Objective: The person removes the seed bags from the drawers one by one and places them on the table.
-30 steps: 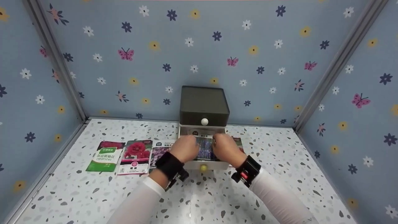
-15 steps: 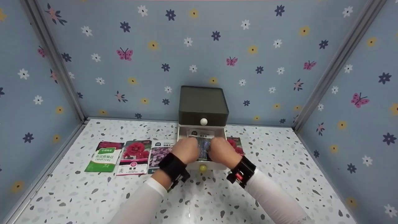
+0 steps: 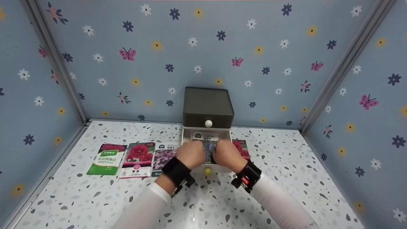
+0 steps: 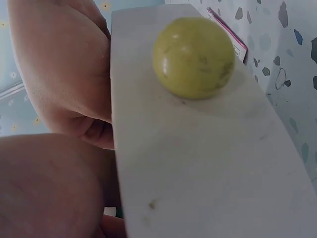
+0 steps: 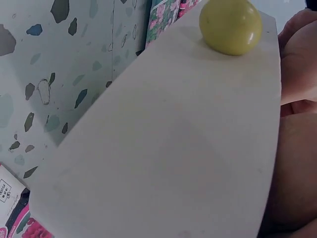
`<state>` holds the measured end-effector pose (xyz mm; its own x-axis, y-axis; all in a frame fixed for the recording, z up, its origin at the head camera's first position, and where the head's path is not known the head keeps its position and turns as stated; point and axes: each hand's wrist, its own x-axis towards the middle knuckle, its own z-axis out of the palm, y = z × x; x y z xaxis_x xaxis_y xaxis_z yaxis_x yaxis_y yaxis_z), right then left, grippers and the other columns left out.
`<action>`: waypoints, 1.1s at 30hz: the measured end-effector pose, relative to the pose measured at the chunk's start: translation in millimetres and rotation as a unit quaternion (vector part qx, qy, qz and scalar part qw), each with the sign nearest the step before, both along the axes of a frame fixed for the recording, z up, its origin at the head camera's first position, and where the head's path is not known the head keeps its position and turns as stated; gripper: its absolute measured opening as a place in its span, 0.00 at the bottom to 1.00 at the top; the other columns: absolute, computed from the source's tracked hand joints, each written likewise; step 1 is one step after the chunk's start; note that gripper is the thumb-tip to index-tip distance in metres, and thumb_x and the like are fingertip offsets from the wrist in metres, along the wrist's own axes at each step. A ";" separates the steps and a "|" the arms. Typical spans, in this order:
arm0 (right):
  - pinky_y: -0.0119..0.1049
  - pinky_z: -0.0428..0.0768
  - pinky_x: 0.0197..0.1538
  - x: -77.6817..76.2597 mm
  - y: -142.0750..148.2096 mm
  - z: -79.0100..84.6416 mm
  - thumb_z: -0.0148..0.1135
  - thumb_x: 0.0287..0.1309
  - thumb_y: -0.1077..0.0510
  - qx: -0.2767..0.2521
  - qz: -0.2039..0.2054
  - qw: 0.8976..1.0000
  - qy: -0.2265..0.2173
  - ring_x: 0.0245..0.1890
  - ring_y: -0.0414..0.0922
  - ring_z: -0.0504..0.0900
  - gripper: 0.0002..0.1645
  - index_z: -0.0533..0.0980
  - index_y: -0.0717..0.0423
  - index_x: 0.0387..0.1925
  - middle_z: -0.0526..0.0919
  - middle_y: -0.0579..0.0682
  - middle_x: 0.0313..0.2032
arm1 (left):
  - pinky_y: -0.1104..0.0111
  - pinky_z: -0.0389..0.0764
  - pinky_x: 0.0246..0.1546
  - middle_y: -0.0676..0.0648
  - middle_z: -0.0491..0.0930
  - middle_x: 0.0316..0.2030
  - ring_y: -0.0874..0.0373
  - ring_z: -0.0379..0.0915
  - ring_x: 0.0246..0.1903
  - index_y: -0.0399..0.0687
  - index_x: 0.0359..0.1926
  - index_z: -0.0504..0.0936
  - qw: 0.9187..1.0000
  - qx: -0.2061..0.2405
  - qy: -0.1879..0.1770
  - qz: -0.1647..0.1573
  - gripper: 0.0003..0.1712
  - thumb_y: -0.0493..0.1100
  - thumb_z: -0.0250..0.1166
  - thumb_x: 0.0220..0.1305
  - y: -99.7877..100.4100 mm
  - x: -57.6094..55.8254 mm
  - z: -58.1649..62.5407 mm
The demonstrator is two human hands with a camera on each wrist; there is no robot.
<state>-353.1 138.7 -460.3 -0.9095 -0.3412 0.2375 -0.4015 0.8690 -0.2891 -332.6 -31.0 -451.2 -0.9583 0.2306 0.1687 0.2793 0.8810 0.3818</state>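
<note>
A small drawer box with a dark lid-like top (image 3: 208, 103) stands against the back wall, its lower white drawer (image 3: 219, 168) pulled out. In the drawer lies a seed packet (image 3: 208, 148) with a purple-flower picture. My left hand (image 3: 191, 153) and right hand (image 3: 229, 155) reach over the drawer's front, fingers curled at the packet's two sides; the fingertips are hidden. Both wrist views show the drawer front close up with its yellow knob (image 4: 194, 57), the hands behind it.
Left of the drawer lie a green and white packet (image 3: 106, 160), a red-flower packet (image 3: 137, 160) and a purple-flower packet (image 3: 164, 159). Another red-flower packet (image 3: 241, 149) lies to the right. The upper drawer has a white knob (image 3: 208, 123).
My hands have come closer together over the packet, the right hand shifting left. More of the packets around the drawer shows. Little differs over the last half second.
</note>
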 end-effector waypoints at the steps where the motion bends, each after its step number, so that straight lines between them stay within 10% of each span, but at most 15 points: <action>1: 0.60 0.89 0.40 0.1 -0.3 0.6 0.68 0.63 0.68 -0.002 -0.003 1.000 -0.002 0.31 0.63 0.88 0.10 0.79 0.63 0.26 0.85 0.62 0.28 | 0.48 0.86 0.31 0.40 0.87 0.31 0.42 0.82 0.27 0.45 0.22 0.81 1.000 0.003 -0.001 0.001 0.15 0.35 0.66 0.69 0.0 0.3 0.7; 20: 0.50 0.87 0.48 -7.8 6.5 21.2 0.77 0.65 0.60 -0.089 -0.081 0.987 -0.103 0.38 0.50 0.85 0.13 0.87 0.65 0.46 0.89 0.55 0.39 | 0.60 0.70 0.22 0.52 0.66 0.17 0.53 0.66 0.19 0.53 0.17 0.65 0.997 0.083 0.013 0.002 0.28 0.33 0.66 0.72 -10.6 -1.3 3.4; 33: 0.50 0.86 0.50 -5.8 17.0 25.3 0.82 0.60 0.62 -0.160 -0.080 0.975 -0.135 0.41 0.51 0.85 0.17 0.88 0.65 0.49 0.89 0.53 0.39 | 0.55 0.80 0.32 0.40 0.81 0.33 0.50 0.72 0.28 0.40 0.29 0.82 0.992 0.122 0.004 0.015 0.12 0.37 0.72 0.71 -15.1 5.5 5.9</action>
<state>-358.9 155.7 -434.9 -0.9890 -0.1378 0.0542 -0.1408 0.7618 -0.6323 -327.1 -46.1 -445.3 -0.9622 0.1540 0.2245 0.2592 0.7706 0.5822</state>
